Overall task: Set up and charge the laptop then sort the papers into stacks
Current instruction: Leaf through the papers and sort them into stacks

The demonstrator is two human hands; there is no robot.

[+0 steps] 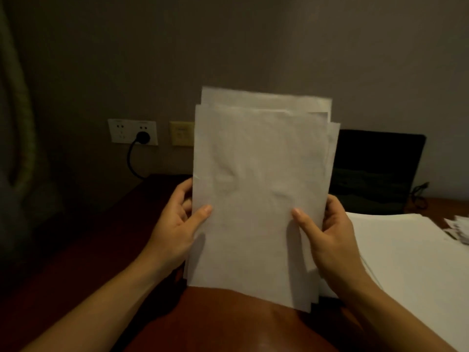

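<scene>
Holding a loose sheaf of papers (258, 199) upright at the centre of the frame, the left hand (175, 224) and the right hand (330, 235) each pinch one long edge, thumb across the front sheet and fingers behind. The sheaf's lower edge hangs close to the reddish-brown surface (228, 329) at the bottom of the frame; whether it touches I cannot tell. The sheets are not squared: several stick out at the top and along the right side, and the front sheet is creased near its middle. That looks the main risk. Both hands grip only the lower half of the edges, so the unaligned back sheets could slide out and fan down, or the tall upper part could flop over if the thumbs ease. Tapping the lower edge down to square it could crumple the thin sheets further. Just right of the right hand a flat stack of white paper (406, 250) lies on the surface; a slipped sheet landing there would muddle the sorting. Behind that stack, right of centre, the open laptop (375, 171) stands dark, a thin cable (420, 194) beside it. At the left a black plug (142, 137) sits in the wall socket (121, 132); its cord drops out of sight near the surface's far edge, so charging cannot be confirmed.
</scene>
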